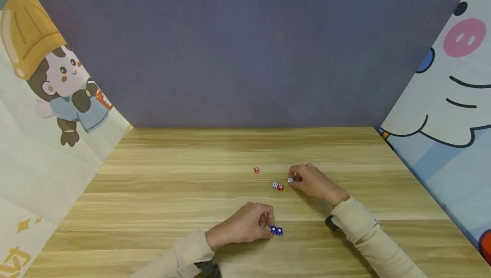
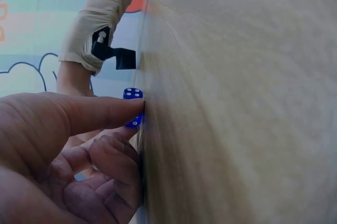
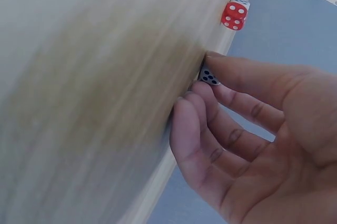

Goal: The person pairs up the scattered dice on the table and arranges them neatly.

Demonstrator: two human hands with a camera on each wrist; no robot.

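Note:
My left hand (image 1: 247, 223) pinches a blue die (image 1: 273, 230) with white pips between thumb and forefinger, low on the table. Touching it on the right is a second blue die (image 1: 279, 231). In the left wrist view, the fingers partly cover the blue dice (image 2: 133, 93). Farther forward and to the right, my right hand (image 1: 314, 183) holds a white die (image 1: 290, 180) with its thumb and fingertips at the tabletop. That die (image 3: 209, 76) shows a dark-pipped face in the right wrist view, tilted and partly hidden.
Left of the right hand, a white die (image 1: 275, 185) and a red die (image 1: 280, 187) sit side by side. Another red die (image 1: 256, 169) lies apart, farther back. The wooden table (image 1: 172, 184) ends at a grey-blue upright panel (image 1: 245, 56), with printed cartoon sheets at both sides.

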